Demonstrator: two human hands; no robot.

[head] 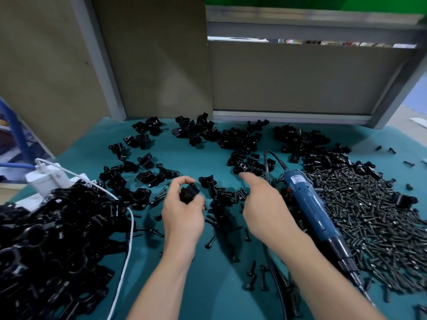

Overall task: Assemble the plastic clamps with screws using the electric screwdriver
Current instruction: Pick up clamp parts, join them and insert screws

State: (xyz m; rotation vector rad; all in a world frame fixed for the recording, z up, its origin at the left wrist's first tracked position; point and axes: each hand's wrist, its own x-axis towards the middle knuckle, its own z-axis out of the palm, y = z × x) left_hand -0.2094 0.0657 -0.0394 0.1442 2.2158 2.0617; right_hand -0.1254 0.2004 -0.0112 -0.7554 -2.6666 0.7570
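My left hand (182, 211) grips a black plastic clamp (189, 192) with fingers curled round it, held above the teal mat. My right hand (263, 199) hovers to its right with relaxed fingers, holding nothing, over a small cluster of clamp parts and screws (221, 199). The blue electric screwdriver (312, 204) lies on the mat just right of my right hand, its bit pointing toward me. A large heap of black screws (374, 215) spreads to the right of the screwdriver.
A big pile of black clamps (53, 239) fills the near left, crossed by a white cable (126, 262) from a white charger (47, 179). Loose clamp parts (231, 139) scatter along the back. Cardboard panels (150, 54) and a metal frame (288, 114) stand behind the mat (208, 296).
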